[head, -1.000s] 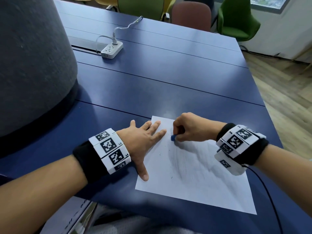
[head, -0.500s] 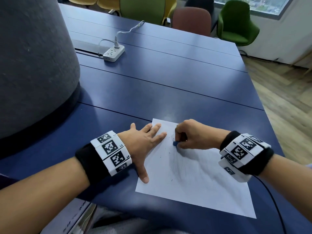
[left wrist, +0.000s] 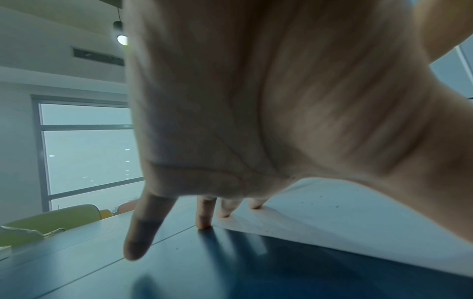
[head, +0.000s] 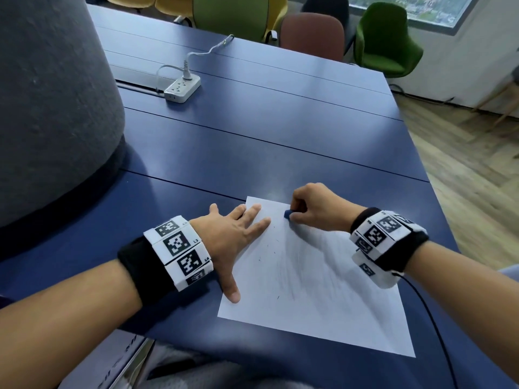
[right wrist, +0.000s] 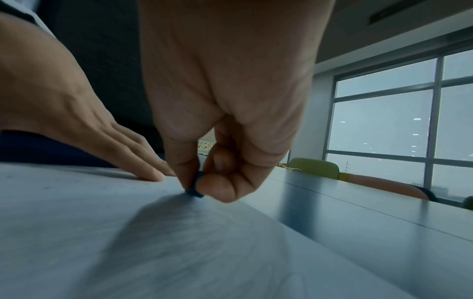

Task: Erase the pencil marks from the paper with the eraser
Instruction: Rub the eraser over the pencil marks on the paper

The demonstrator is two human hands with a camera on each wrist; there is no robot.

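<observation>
A white sheet of paper (head: 323, 293) with faint grey pencil smears down its middle lies on the blue table (head: 252, 136). My right hand (head: 311, 209) pinches a small blue eraser (head: 288, 214) between thumb and fingers and presses it onto the paper near its far edge; the eraser (right wrist: 195, 192) shows below the fingertips in the right wrist view. My left hand (head: 236, 234) lies flat with spread fingers across the paper's left edge, thumb near the bottom left corner. In the left wrist view the fingertips (left wrist: 204, 222) touch table and paper (left wrist: 345, 212).
A large grey rounded object (head: 53, 102) fills the left side of the table. A white power strip (head: 182, 88) with a cable sits further back. Chairs (head: 384, 37) stand behind the far edge; wooden floor lies to the right.
My right hand with the eraser has moved toward the paper's far edge after a short stroke toward me. The left hand stays pressed on the paper.
</observation>
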